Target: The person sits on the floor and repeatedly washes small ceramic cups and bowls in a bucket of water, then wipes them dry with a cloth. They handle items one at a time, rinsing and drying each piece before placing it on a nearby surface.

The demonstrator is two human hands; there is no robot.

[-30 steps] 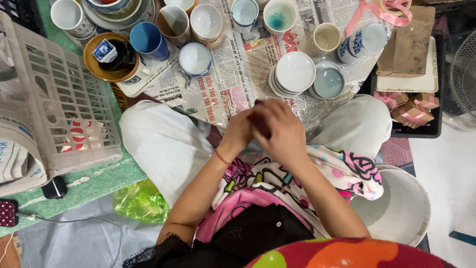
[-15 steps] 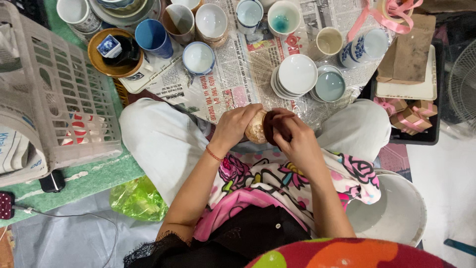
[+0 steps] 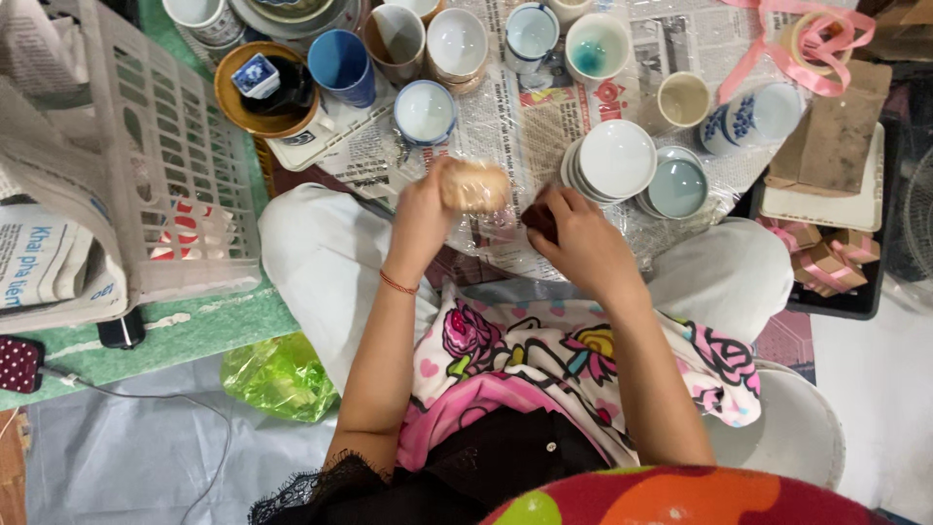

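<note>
Wrapped piece: a small rounded tan object (image 3: 474, 185) sheathed in clear film sits raised above the lap, over the near edge of the newspaper (image 3: 530, 117)
Left hand: the left hand (image 3: 423, 209) has its fingers closed around the tan bundle, holding it up
Right hand: the right hand (image 3: 578, 238) is closed on a small dark reddish-brown piece (image 3: 540, 220), just beside the bundle; what that piece is cannot be told
Setting: a person sits cross-legged in white trousers on the floor, a sheet of clear plastic wrap (image 3: 680, 39) laid over the newspaper
Progress: by the look of it, one item is largely covered in film and in hand, while nearly all the crockery on the paper stands bare, so most of the wrapping appears left to do
Count, cups: about nine cups and mugs stand along the far side, among them one blue cup (image 3: 340, 66), one teal-glazed cup (image 3: 597, 46) and one blue-and-white patterned cup (image 3: 753, 115)
Count, dishes: one stack of white saucers (image 3: 614, 160), one pale blue bowl (image 3: 677, 187), one brown bowl (image 3: 262, 92) holding smaller pieces
Count, other: one white plastic basket (image 3: 146, 165) on its side, one roll of tape with pink ribbon (image 3: 812, 34), one green plastic bag (image 3: 277, 374)
</note>
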